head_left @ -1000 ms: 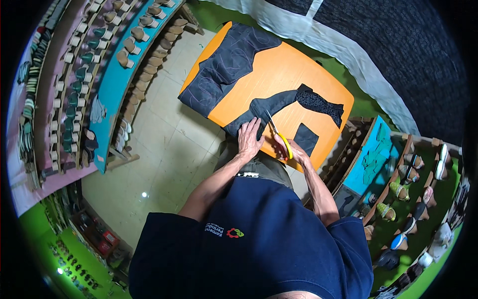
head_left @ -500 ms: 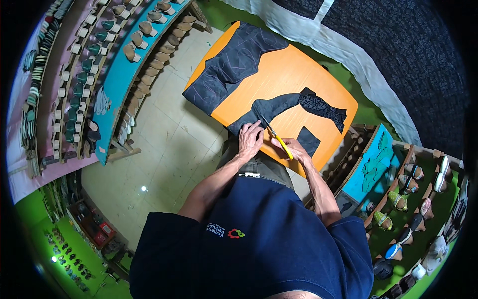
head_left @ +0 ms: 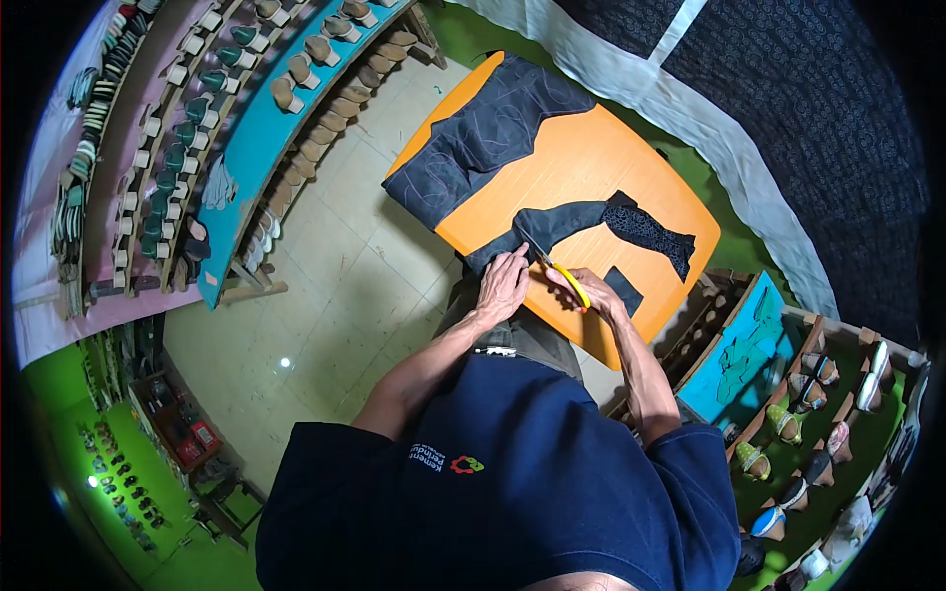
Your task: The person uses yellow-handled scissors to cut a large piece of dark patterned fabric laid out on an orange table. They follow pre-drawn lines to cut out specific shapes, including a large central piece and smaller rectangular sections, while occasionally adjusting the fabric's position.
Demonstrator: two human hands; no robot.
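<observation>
My left hand lies with its fingers stretched out on the near end of a long dark cloth strip, at the table's near edge. In my right hand is a pair of scissors with yellow handles. Their blades point away from me and to the left, at the strip just beside my left fingertips. How far the blades are apart is too small to tell. A black lacy piece adjoins the strip's far right end. A small dark cloth piece lies to the right, beyond my right hand.
Across the far left of the orange table spreads a large dark cloth with purple lines. Racks of shoes on lasts stand at left. At right are a blue board with green pieces and a shoe rack.
The whole view has shifted, with the table now slightly lower and further right. The scissors have turned a little in my right hand. My left hand stays on the strip.
</observation>
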